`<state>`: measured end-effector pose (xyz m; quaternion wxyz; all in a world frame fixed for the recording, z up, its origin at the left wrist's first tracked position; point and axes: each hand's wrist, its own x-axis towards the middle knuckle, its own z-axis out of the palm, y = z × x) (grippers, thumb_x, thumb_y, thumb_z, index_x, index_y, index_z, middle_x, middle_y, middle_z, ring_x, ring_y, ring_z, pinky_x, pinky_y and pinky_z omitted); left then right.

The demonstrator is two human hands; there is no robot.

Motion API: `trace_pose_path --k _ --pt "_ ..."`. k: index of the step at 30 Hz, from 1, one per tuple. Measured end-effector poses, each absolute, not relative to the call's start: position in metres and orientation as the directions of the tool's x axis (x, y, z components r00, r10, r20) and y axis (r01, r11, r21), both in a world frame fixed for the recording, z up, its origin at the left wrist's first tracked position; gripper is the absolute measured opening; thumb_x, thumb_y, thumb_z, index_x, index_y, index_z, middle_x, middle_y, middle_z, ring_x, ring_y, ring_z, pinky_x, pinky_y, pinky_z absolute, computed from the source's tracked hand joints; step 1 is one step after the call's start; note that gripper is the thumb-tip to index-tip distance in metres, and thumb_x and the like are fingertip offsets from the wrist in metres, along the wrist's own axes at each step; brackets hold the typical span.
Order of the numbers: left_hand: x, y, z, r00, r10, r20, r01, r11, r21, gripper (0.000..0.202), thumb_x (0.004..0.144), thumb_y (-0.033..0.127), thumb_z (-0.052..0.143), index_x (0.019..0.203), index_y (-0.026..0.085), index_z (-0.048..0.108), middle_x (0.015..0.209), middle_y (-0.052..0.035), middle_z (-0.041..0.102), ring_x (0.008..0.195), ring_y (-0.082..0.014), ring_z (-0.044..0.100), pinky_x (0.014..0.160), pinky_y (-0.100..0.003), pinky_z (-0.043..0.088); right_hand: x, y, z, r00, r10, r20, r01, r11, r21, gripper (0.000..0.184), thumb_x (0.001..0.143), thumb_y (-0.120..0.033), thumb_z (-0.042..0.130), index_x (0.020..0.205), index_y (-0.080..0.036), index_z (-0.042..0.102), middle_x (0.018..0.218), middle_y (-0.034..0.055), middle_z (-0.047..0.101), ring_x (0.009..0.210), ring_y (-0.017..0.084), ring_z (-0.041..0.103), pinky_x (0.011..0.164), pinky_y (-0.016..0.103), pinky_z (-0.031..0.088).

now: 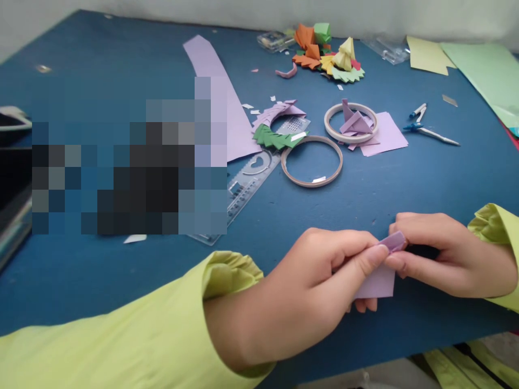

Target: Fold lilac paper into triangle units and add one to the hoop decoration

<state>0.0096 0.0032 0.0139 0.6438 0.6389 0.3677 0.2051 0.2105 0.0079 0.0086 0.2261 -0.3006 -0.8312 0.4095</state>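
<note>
My left hand (pixel 316 281) and my right hand (pixel 441 254) meet near the front edge of the blue table (pixel 121 281). Both pinch a small folded piece of lilac paper (pixel 383 270) between thumb and fingers. The paper's upper fold sits at the fingertips, and its lower flap hangs below my left fingers. Both arms wear yellow-green sleeves with ruffled cuffs.
Two tape rings (pixel 311 161) (pixel 351 122) lie mid-table, one holding folded lilac pieces. A clear stencil ruler (pixel 243 186), a half ring of lilac and green folded units (pixel 279 127), a long lilac strip (pixel 219 92), a compass (pixel 425 127), colourful folded shapes (pixel 328 54) and paper sheets (pixel 478 70) lie farther back.
</note>
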Motion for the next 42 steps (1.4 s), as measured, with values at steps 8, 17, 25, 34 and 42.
trace_pose_path --k 8,17,25,34,42 --pt "0.008 0.002 0.017 0.721 0.668 -0.183 0.238 0.010 0.971 0.035 0.093 0.027 0.044 0.060 0.017 0.054 0.055 0.0041 0.056 0.051 -0.0079 0.049 0.049 -0.015 0.038 0.203 0.000 0.008 -0.761 0.635 0.135 0.276 0.505 -0.818 0.025 0.090 -0.011 0.046 0.067 -0.019 0.037 0.060 -0.0050 0.041 0.057 0.007 0.036 0.061 0.021 0.035" --pt "0.013 0.001 0.014 0.454 0.891 -0.003 0.246 -0.122 0.961 0.033 0.092 0.019 0.042 0.059 0.018 0.045 0.054 0.0067 0.038 0.047 -0.0068 0.032 0.040 -0.017 0.026 0.202 -0.002 0.014 -0.641 0.759 0.119 0.323 0.407 -0.855 0.022 0.094 -0.019 0.051 0.073 -0.017 0.050 0.066 -0.0026 0.049 0.060 0.007 0.042 0.056 0.020 0.038" --pt "0.008 -0.001 0.015 0.449 0.892 0.052 0.344 -0.227 0.911 0.038 0.091 0.021 0.041 0.054 0.017 0.047 0.052 0.0049 0.041 0.048 -0.0080 0.040 0.046 -0.021 0.032 0.210 0.011 0.012 -0.550 0.826 0.127 0.345 0.363 -0.866 0.014 0.094 -0.021 0.053 0.082 -0.017 0.058 0.076 -0.0002 0.057 0.069 0.009 0.052 0.063 0.022 0.043" --pt "-0.003 -0.005 0.000 0.568 0.776 0.275 0.626 -0.624 0.467 0.038 0.092 0.015 0.043 0.054 0.019 0.042 0.056 0.0029 0.038 0.053 -0.0127 0.039 0.051 -0.029 0.031 0.222 0.020 0.010 -0.626 0.774 0.093 0.560 0.530 -0.637 0.016 0.095 -0.022 0.051 0.079 -0.018 0.052 0.072 -0.0025 0.054 0.068 0.011 0.046 0.067 0.027 0.035" --pt "-0.003 0.001 -0.005 0.623 0.645 0.442 0.682 -0.725 0.096 0.019 0.092 0.016 0.051 0.100 0.005 0.064 0.083 -0.0097 0.061 0.074 -0.0225 0.055 0.067 -0.035 0.047 0.226 0.024 0.003 -0.698 0.692 0.182 0.595 0.702 -0.390 0.018 0.098 -0.025 0.047 0.083 -0.016 0.052 0.076 0.0009 0.053 0.070 0.014 0.047 0.069 0.031 0.034"
